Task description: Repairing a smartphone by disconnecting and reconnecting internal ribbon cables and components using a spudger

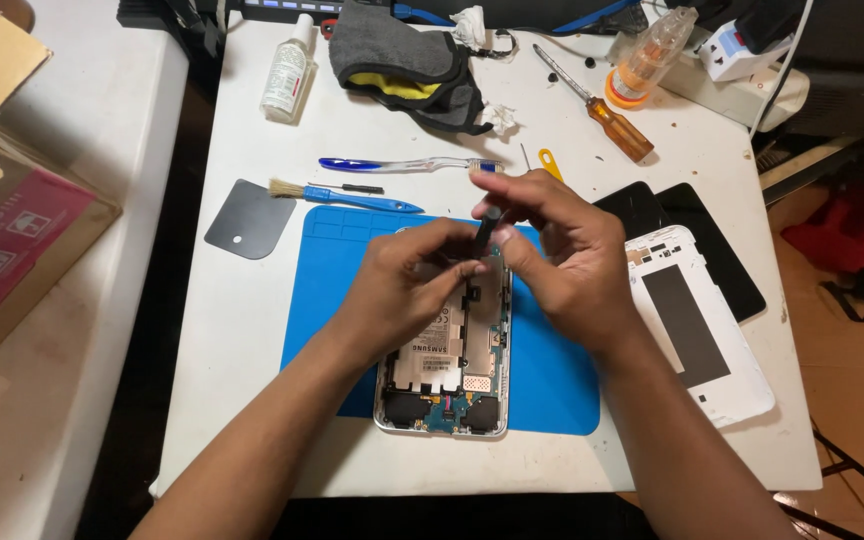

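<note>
slippage is the main worry: the right hand [562,255] has its fingers pinched around a slim black tool [485,230], tip pointing down into the upper part of the opened tablet [447,345], which lies back-up on the blue mat [552,380] in the middle of the white table [252,330]. the left hand [407,275] rests its fingers on the tablet's top edge, curled and pressing, seemingly steadying rather than gripping anything loose. if the tool skids, it could likely gouge the exposed board or flat cables beneath (the contact point itself is hidden by the fingers). too much downward force might also shift the tablet on the mat. the removed white back cover [697,335] sits just beside the right forearm, where an elbow move could nudge it toward the table edge. a blue brush [347,196] and a toothbrush [407,164] lie well apart, behind the hands.
</note>
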